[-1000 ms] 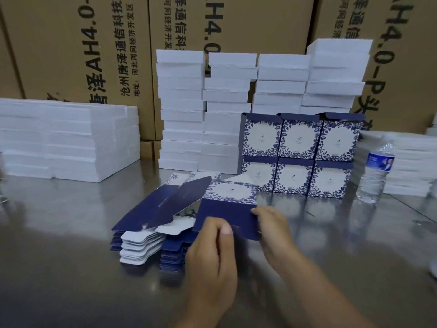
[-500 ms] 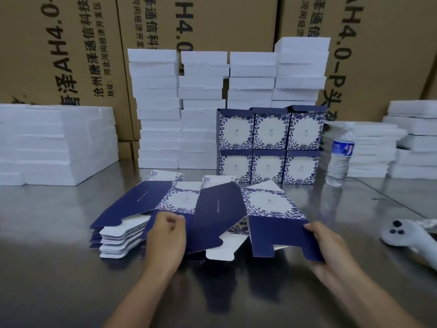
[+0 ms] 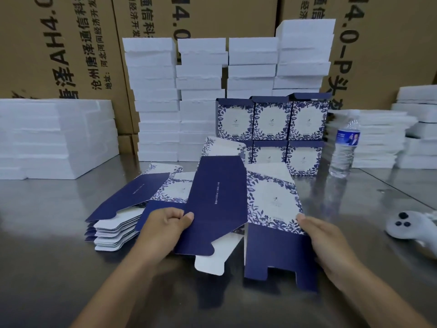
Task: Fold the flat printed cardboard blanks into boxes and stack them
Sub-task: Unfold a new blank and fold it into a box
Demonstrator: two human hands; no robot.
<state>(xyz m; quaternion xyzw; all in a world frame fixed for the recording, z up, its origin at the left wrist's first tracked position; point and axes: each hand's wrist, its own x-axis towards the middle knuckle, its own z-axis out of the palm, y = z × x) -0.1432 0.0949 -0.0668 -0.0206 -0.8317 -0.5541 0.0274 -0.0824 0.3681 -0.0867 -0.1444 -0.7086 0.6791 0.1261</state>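
I hold one navy and white floral cardboard blank raised off the steel table, partly opened into a sleeve. My left hand pinches its plain navy panel at the left edge. My right hand grips the right edge of the floral panel. A pile of flat blanks lies on the table to the left, behind my left hand. Several folded boxes stand stacked in two rows at the back centre, behind the raised blank.
White foam slabs are stacked behind the boxes, more foam at the left and right. A water bottle stands right of the boxes. A white controller lies at the right edge. Brown cartons form the back wall.
The blank has been lifted off the pile, spread wider and tilted up. My hands have moved apart to its two side edges. The camera view shifted right.
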